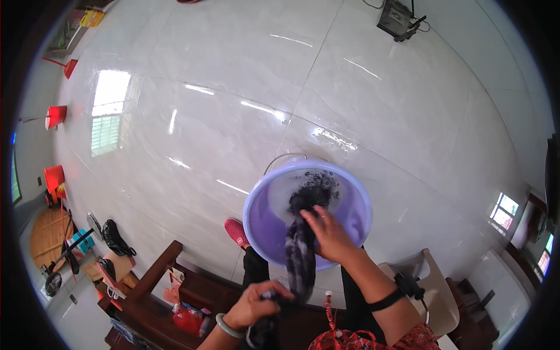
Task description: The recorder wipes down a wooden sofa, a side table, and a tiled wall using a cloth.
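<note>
A purple plastic bucket [258, 227] with a wire handle stands on the floor before me, holding sudsy, dark-tinged water. A wet dark cloth [300, 262] with streaks of foam runs up out of the water and over the near rim. My left hand [262, 302], with a bangle on its wrist, grips the cloth's upper end below the bucket in the picture; more of the cloth hangs beneath that hand. Over the bucket, my right hand [328, 232] has its fingers apart against the cloth's side, near the water. Its palm is hidden.
A dark wooden bench [205, 284] carries a red plastic item and small packets. To the right is a beige plastic chair [442, 302]. Glossy tiles with a few wet spots surround the bucket. Red buckets [54, 177], a fan and boxes stand far left; a black device [396, 19] lies top right.
</note>
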Tool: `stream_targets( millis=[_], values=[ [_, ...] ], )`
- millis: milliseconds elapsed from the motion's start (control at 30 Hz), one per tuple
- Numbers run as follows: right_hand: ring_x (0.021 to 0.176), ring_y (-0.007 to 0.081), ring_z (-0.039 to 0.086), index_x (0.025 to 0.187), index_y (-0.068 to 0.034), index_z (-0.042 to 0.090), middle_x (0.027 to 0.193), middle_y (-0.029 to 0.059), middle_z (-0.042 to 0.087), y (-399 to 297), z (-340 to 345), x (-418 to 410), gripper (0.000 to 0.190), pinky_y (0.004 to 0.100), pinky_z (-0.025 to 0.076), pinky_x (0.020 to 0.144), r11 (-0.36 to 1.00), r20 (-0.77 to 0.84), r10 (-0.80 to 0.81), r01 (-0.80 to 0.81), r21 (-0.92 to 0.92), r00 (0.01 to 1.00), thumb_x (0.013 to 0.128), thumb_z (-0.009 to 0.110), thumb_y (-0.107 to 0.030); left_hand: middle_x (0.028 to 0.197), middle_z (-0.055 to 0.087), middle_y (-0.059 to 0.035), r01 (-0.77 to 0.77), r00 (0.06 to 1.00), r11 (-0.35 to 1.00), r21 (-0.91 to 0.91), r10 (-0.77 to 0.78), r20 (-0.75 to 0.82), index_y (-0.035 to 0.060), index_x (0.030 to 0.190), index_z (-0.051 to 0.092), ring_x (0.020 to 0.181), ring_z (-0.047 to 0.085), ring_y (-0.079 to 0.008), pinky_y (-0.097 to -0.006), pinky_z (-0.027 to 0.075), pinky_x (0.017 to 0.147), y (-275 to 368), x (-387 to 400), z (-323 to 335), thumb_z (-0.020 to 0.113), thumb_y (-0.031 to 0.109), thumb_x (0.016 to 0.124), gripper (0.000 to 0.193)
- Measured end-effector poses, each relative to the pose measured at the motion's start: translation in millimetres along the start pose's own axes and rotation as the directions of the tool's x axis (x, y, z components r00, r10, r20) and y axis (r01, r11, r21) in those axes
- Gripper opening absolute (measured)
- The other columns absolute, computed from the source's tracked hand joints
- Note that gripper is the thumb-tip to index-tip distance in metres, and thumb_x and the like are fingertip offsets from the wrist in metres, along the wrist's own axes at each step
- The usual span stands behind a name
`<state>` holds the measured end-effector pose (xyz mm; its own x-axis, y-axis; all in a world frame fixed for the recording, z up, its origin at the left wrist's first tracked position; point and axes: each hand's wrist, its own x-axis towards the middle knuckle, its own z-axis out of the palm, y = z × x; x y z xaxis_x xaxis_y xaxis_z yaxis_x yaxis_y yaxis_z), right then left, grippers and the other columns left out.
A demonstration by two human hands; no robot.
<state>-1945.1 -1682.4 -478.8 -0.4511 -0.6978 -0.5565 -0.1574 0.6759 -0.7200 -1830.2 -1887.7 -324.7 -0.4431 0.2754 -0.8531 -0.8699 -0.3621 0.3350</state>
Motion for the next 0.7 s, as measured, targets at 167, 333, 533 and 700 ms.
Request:
stream_targets(
  millis=[167, 333, 533, 700],
  values=[
    [0.144, 0.0411, 0.017, 0.125, -0.029, 0.053, 0.152, 0.0089, 0.033, 8.8, 40.0, 23.4, 0.049, 0.0590, 0.021, 0.113, 0.991, 0.360, -0.016, 0.062, -0.118, 0.933, 0.078, 0.068, -0.020, 0.099, 0.070, -0.0128, -0.254, 0.910, 0.963, -0.096, 0.271, 0.314, -0.0019, 0.097, 0.068, 0.094, 0.065, -0.0232, -0.0318, 0.046, 0.089, 29.2, -30.4, -7.1, 0.064, 0.004, 0.065, 0.033],
    [0.121, 0.0406, 0.048, 0.112, -0.009, 0.059, 0.122, 0.0140, 0.059, 52.8, 71.6, 1.1, 0.042, 0.0514, 0.039, 0.102, 0.937, -0.145, 0.211, -0.158, 0.310, 0.967, 0.071, 0.070, -0.016, 0.094, 0.072, -0.0110, -0.295, 0.927, 0.953, 0.076, 0.266, 0.263, -0.0012, 0.095, 0.069, 0.090, 0.066, -0.0218, -0.0325, 0.048, 0.084, 59.5, -39.3, -28.2, 0.065, 0.005, 0.064, 0.031],
    [0.123, 0.0395, 0.048, 0.106, 0.002, 0.058, 0.131, 0.0185, 0.052, -12.6, 9.8, -47.9, 0.042, 0.0430, 0.042, 0.102, 0.949, -0.309, 0.221, -0.130, 0.289, 0.925, 0.066, 0.069, -0.002, 0.088, 0.065, -0.0147, -0.192, 0.918, 0.622, 0.759, 0.387, -0.085, 0.0065, 0.094, 0.067, 0.092, 0.063, -0.0336, -0.0389, 0.049, 0.083, 22.0, 26.7, -2.2, 0.063, 0.007, 0.072, 0.022],
    [0.129, 0.0376, 0.045, 0.105, 0.003, 0.058, 0.140, 0.0186, 0.047, -43.2, -13.3, -68.4, 0.042, 0.0405, 0.039, 0.106, 0.948, -0.333, 0.078, 0.033, 0.315, 0.940, 0.065, 0.069, -0.001, 0.108, 0.064, -0.0156, -0.163, 0.788, 0.604, 0.780, 0.555, -0.265, 0.0102, 0.101, 0.067, 0.107, 0.058, -0.0363, -0.0428, 0.047, 0.090, -62.5, 109.6, -14.5, 0.063, 0.011, 0.075, 0.027]
  ],
)
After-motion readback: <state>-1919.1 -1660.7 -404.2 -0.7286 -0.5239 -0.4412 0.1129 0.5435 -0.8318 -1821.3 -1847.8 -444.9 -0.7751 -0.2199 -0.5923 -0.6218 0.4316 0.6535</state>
